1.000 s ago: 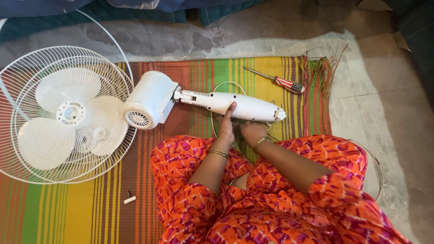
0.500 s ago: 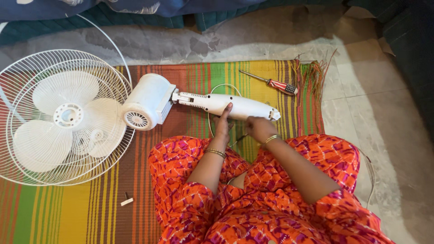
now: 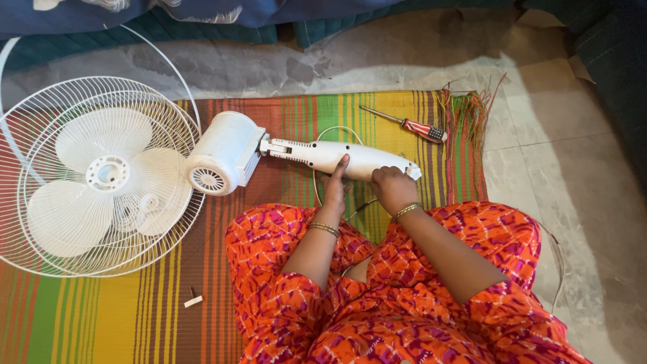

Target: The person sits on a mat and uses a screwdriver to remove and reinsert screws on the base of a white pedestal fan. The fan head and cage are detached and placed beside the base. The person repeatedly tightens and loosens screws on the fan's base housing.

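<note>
**Dismantled fan, neck section held on striped mat**

Left hand (image 3: 335,185): laid open against the near side of the white fan neck (image 3: 337,156), forefinger stretched up onto it; nothing is gripped. Right hand (image 3: 393,189): curled over the neck's free end, where it was held lower and clear of the housing half a second earlier; whether a firm grip is closed cannot be told. The shift suggests the neck is now being steadied at that end.

Neck: a long white plastic housing, lying flat across the striped mat (image 3: 283,111), joined at its far end to the round motor casing (image 3: 222,153). Blades sit inside the wire guard (image 3: 94,175) to the left. A thin cable loops beneath the neck. A red-handled screwdriver (image 3: 404,124) lies beyond, apart. A small white piece (image 3: 193,300) rests on the mat, near the knee.
</note>
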